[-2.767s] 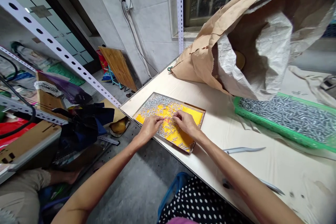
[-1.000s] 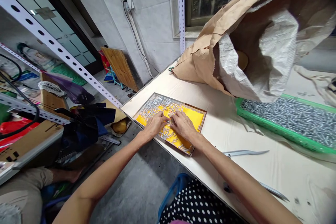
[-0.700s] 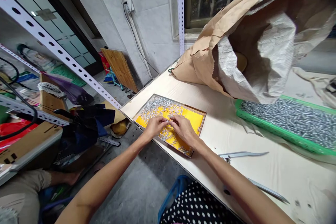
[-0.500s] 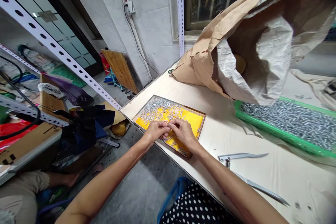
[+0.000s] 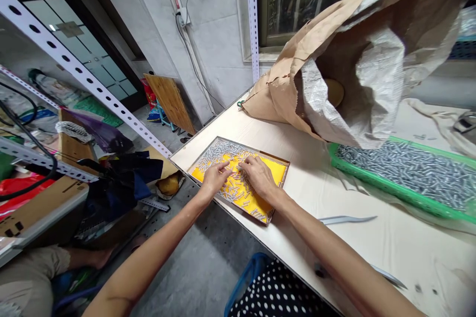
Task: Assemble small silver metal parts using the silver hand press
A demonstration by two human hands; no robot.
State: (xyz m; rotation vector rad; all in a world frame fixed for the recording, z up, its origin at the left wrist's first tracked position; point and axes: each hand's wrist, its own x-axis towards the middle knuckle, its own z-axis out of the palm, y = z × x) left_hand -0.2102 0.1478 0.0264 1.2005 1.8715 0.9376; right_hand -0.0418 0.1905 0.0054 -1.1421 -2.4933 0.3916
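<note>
A shallow tray (image 5: pixel 278 159) with a yellow bottom lies near the table's edge. Small ribbed, silvery metal pieces (image 5: pixel 232 192) are scattered in it, most densely at its far left corner; whether they are screws or springs I cannot tell. My left hand (image 5: pixel 215 178) hovers over the tray's left side with thumb and fingers pinched; what is between the fingertips is too small to make out. My right hand (image 5: pixel 259 177) bends over the middle of the tray, fingers closed at some of the pieces. A gap separates the two hands.
A green basket (image 5: pixel 336 161) full of similar pieces stands to the right. Behind the tray, a large open paper sack (image 5: pixel 282 84) leans over the table (image 5: pixel 305 188). Grey blades (image 5: pixel 347 219) lie partly under my right forearm. A perforated white post (image 5: pixel 96 89) slants at left.
My hands, close together at the fingertips before, are now apart. The left has moved left and slightly up; the right reaches a little farther up the tray.
</note>
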